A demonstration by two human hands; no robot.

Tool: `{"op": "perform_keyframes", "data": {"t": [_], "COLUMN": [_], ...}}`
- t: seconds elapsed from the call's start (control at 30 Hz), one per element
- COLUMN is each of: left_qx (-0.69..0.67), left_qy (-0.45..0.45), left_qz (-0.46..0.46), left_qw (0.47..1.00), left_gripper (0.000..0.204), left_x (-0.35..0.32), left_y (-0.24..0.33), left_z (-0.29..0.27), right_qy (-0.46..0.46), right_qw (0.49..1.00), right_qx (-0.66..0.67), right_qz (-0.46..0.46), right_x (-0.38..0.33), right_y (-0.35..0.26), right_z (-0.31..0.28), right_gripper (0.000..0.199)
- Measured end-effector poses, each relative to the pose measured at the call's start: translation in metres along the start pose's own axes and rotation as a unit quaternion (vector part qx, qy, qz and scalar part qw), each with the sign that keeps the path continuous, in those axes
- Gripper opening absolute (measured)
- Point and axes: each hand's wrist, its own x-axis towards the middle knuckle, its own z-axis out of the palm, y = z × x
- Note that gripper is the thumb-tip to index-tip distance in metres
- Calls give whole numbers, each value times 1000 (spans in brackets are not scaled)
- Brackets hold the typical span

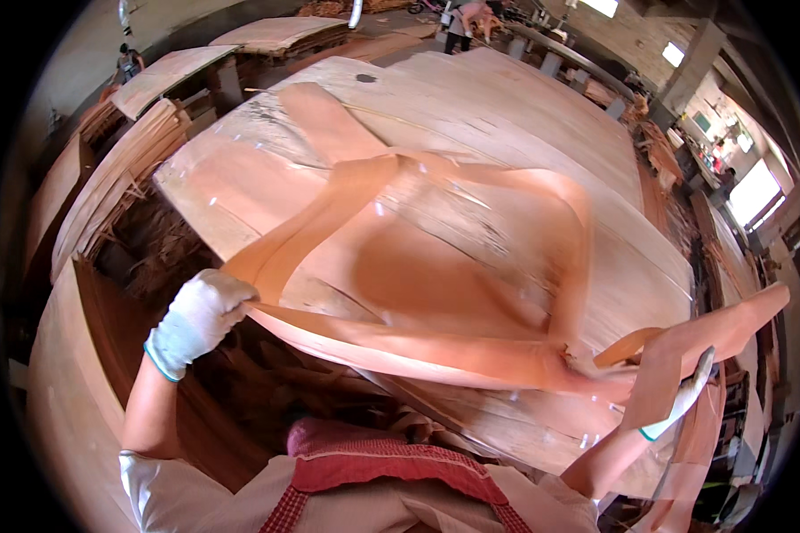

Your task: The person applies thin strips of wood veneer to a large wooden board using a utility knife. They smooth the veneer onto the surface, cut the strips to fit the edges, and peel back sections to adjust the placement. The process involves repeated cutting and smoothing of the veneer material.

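Both my hands wear white gloves. My left hand grips one end of long thin strips of orange wood veneer at the near left edge of a large pale veneer sheet. The strips arc up, twist and blur over the sheet. At the right edge of that sheet, my right hand is closed on the other end of the veneer strips, where a wide piece sticks out to the right.
The big sheet lies on top of a stack of veneer. More stacks stand to the left and behind, with scraps in the dark gap between. A person stands far back. Benches and windows line the right wall.
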Motion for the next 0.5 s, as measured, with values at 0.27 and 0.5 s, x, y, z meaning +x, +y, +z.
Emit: {"op": "perform_keyframes", "data": {"t": [0.27,0.5], "left_qx": [68,88], "left_qy": [86,84], "left_qz": [-96,-238], "left_qw": [989,964], "left_gripper": [9,8], "left_x": [-114,-225], "left_y": [-184,-327], "left_z": [-76,-111], "right_qy": [-177,-337], "right_qw": [984,929], "right_qx": [-9,-64], "right_qz": [20,137], "right_x": [-106,-244], "right_y": [178,324], "right_z": [165,299], "right_gripper": [51,20]}}
